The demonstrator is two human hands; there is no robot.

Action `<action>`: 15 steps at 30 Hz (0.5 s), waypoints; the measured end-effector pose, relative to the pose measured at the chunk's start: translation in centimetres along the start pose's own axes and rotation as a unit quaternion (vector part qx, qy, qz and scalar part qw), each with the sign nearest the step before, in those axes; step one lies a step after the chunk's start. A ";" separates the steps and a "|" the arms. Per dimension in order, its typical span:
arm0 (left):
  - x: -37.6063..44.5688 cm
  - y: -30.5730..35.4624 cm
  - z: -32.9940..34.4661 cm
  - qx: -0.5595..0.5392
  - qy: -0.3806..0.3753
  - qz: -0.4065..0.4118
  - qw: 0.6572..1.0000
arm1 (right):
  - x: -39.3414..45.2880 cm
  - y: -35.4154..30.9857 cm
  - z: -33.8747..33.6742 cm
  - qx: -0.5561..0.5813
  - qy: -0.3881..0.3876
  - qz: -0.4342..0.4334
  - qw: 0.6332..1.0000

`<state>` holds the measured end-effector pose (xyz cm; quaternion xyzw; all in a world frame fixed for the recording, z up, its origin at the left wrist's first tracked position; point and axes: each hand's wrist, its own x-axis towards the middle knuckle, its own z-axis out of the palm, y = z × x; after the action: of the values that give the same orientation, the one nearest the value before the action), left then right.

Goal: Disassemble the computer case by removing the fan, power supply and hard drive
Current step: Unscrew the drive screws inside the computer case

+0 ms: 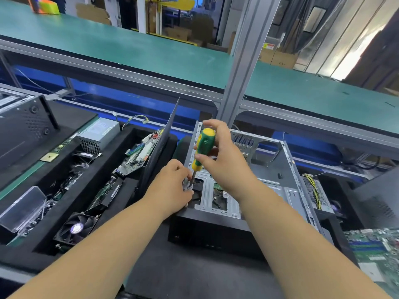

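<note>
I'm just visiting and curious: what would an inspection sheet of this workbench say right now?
Surface: black mat under the work.
Job's things: open computer case; green-and-yellow screwdriver upright at its drive cage.
Clutter: loose fan, power supply, circuit boards in black trays on the left.
Hands: right hand grips the screwdriver handle; left hand pinches at its tip.
Cables: yellow wire bundle right of the case.
Surroundings: green shelf, cardboard boxes behind.

The left hand (176, 184) hides the screwdriver (201, 152) tip. The circuit board (375, 247) is cut off at the right edge.
</note>
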<state>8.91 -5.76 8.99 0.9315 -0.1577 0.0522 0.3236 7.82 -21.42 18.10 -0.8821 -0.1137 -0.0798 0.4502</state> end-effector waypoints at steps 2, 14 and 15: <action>0.0 0.1 0.1 -0.009 0.002 -0.007 1.000 | 0.4 -0.6 0.0 -0.044 -0.019 -0.012 0.999; 1.0 3.9 -1.4 -0.356 0.083 0.033 0.930 | 1.9 -2.2 -0.5 -0.108 0.046 -0.040 0.992; 1.1 4.0 -1.5 -0.354 0.085 0.024 0.931 | 2.0 -2.2 -0.6 -0.113 0.043 -0.037 0.992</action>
<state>8.67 -8.10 12.75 0.7447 -0.1607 0.0797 0.6428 9.09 -20.44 20.67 -0.9182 -0.1169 -0.1463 0.3490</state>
